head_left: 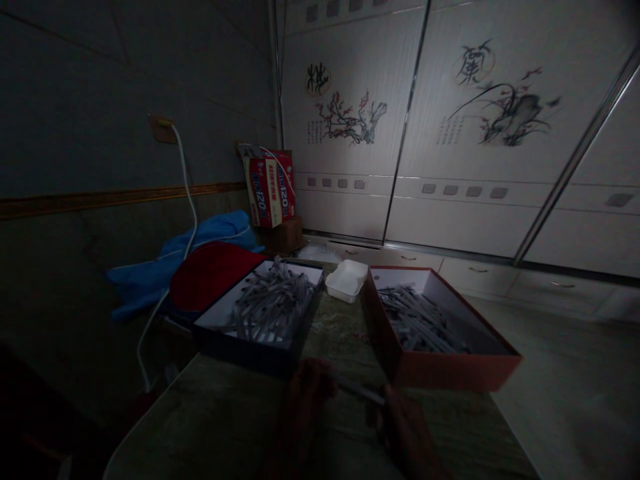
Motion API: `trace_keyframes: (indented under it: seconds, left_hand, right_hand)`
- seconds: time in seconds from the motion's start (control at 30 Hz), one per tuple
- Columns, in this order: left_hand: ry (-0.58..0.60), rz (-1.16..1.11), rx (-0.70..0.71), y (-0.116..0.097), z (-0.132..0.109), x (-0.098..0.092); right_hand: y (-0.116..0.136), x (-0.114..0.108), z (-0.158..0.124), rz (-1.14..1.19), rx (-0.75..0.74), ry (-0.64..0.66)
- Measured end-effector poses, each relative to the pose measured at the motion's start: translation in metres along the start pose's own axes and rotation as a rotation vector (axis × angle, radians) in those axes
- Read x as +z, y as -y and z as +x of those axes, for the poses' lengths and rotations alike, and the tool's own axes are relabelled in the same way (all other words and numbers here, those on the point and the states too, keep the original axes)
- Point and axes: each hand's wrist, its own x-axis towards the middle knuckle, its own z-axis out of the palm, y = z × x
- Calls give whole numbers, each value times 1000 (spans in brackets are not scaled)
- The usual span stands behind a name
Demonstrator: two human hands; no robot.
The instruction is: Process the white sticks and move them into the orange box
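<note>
In the dim light, a slim greyish pen [357,389] spans the gap between my two hands over the near part of the table. My left hand [307,387] is closed around its left end, and my right hand [403,423] grips the right end. Both hands are dark and partly blurred. Ahead on the left stands an open dark blue box [245,357] with a heap of clear, dark-tipped pens [275,303]. To the right, an open reddish box [457,370] holds more such pens [420,320], lying flatter.
A small white tray [346,280] sits between the boxes on the green marbled table [225,413]. Left of it are a red round cushion-like thing [215,277], blue cloth [175,257] and a white cable [185,167]. Red cartons [273,190] stand near sliding cabinet doors [345,167].
</note>
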Motion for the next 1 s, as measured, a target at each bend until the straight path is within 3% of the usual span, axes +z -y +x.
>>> trace_keyframes:
  seconds: [0.1, 0.23, 0.47, 0.63, 0.77, 0.87, 1.0]
  left_hand:
    - [-71, -15, 20, 18, 4, -2]
    - [-2, 67, 32, 27, 8, 0]
    - [81, 227, 57, 19, 2, 9]
    - [102, 120, -4, 18, -4, 9]
    - [150, -39, -139, 19, -4, 11]
    - [129, -66, -137, 24, -2, 12]
    - [72, -94, -128, 41, 3, 11]
  right_hand:
    - [5, 1, 6, 98, 20, 106]
    - [13, 6, 11, 226, 58, 232]
    - [14, 7, 8, 222, 30, 338]
    - [15, 16, 6, 218, 48, 344]
    - [32, 16, 8, 413, 166, 426]
    - [43, 13, 8, 516, 261, 490]
    - [39, 17, 4, 406, 182, 377]
